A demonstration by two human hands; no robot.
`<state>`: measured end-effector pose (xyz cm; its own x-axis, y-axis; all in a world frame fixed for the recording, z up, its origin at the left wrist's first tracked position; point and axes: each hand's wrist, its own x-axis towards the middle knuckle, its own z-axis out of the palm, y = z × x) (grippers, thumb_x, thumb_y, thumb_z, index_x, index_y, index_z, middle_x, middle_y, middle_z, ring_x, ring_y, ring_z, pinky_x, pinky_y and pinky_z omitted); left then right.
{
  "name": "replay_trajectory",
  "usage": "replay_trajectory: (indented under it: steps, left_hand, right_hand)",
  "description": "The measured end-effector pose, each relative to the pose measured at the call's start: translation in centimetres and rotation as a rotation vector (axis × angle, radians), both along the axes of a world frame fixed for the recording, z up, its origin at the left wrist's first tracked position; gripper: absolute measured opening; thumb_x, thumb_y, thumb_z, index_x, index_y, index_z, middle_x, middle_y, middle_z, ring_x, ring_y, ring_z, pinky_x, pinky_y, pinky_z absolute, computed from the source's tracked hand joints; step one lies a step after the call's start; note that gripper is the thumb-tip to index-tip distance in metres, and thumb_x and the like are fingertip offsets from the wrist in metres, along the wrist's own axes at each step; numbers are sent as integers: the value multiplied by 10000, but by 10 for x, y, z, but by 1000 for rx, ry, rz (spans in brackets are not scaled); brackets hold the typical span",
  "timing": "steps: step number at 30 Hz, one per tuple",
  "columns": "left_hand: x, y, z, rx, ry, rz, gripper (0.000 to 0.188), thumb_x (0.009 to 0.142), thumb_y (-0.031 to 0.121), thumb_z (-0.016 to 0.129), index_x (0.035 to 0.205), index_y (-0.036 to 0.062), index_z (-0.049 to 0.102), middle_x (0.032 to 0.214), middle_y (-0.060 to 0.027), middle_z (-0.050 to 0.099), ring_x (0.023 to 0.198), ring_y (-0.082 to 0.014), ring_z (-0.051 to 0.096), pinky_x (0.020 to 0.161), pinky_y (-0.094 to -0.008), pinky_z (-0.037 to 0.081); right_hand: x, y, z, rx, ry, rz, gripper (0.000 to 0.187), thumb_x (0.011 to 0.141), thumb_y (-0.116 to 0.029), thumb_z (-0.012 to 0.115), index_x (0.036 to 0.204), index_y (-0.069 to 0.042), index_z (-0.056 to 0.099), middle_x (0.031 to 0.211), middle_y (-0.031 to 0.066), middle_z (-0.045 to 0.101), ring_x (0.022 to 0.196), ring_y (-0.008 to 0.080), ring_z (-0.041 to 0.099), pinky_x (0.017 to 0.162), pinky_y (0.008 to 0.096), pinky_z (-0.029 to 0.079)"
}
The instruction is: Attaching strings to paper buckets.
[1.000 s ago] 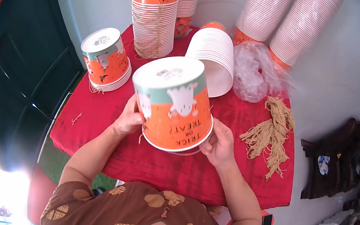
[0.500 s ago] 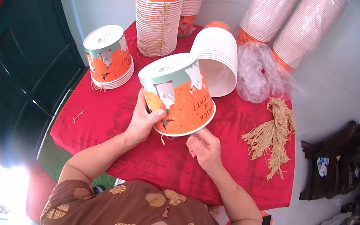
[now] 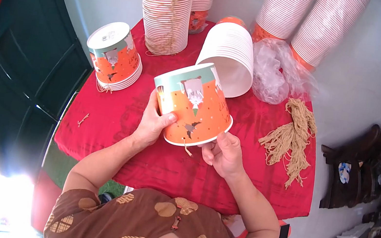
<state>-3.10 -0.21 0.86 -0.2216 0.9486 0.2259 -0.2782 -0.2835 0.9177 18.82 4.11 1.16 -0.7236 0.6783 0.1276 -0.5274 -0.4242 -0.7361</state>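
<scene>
Left hand (image 3: 152, 125) still grips the orange paper bucket (image 3: 195, 105), now tilted further; right hand (image 3: 224, 153) pinches its rim from below.

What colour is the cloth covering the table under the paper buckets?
Red, plain with a faint sheen. The cloth shows best in the head view, below the hands.

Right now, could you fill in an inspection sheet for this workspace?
Surface: red cloth-covered table.
Job's things: orange printed paper bucket, upside down, tilted, short string at its rim.
Clutter: bucket stacks, one tied with string; white stack lying sideways; crumpled clear plastic; tan string bundle.
Grippers: left hand grips the bucket's side; right hand pinches at its rim.
Cables: nothing seen.
Surroundings: pale floor, dark wooden item.
</scene>
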Motion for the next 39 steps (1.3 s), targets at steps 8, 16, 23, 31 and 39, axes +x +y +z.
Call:
replay_trajectory:
  steps: [8, 16, 23, 31, 39]
  left_hand:
    - [9, -2, 7, 59, -129, 188, 962, 751, 364, 831, 1410, 35, 213, 1292, -132, 455, 1218, -233, 483, 1025, -387, 440]
    - [17, -9, 0, 151, 9, 234, 983, 745, 307, 840, 1418, 41, 175, 1298, -129, 443, 1206, -219, 483, 1008, -376, 449]
    - [19, -10, 1, 167, 48, 250, 1022, 729, 290, 853, 1432, 49, 152, 1306, -129, 437, 1213, -223, 480, 1016, -377, 444]
    - [19, -10, -1, 177, 25, 262, 1000, 737, 281, 846, 1430, 54, 163, 1297, -122, 439, 1208, -224, 480, 1015, -381, 443]
    - [18, -7, -4, 144, -10, 224, 985, 737, 353, 842, 1415, 51, 193, 1286, -120, 444, 1195, -217, 479, 1009, -384, 440]
  right_hand:
    - [-21, -12, -17, 671, -294, -443, 139, 903, 10, 615, 1040, 18, 593, 881, 16, 507, 669, 35, 493, 555, 194, 397]
    - [-25, -28, -15, 628, -320, -433, 169, 840, 26, 692, 856, -16, 529, 853, -10, 468, 663, 43, 420, 583, 209, 377]
    - [-23, -30, -14, 533, -262, -398, 23, 945, -16, 603, 952, -1, 588, 798, -13, 566, 620, 16, 469, 528, 186, 379]
    - [-19, -34, -10, 258, -241, -245, 101, 971, -87, 583, 953, 12, 593, 725, 14, 558, 537, 56, 486, 452, 205, 406]
    - [-19, -33, -13, 250, -190, -199, 119, 977, -104, 575, 984, 11, 607, 729, 23, 560, 567, 63, 496, 472, 219, 439]
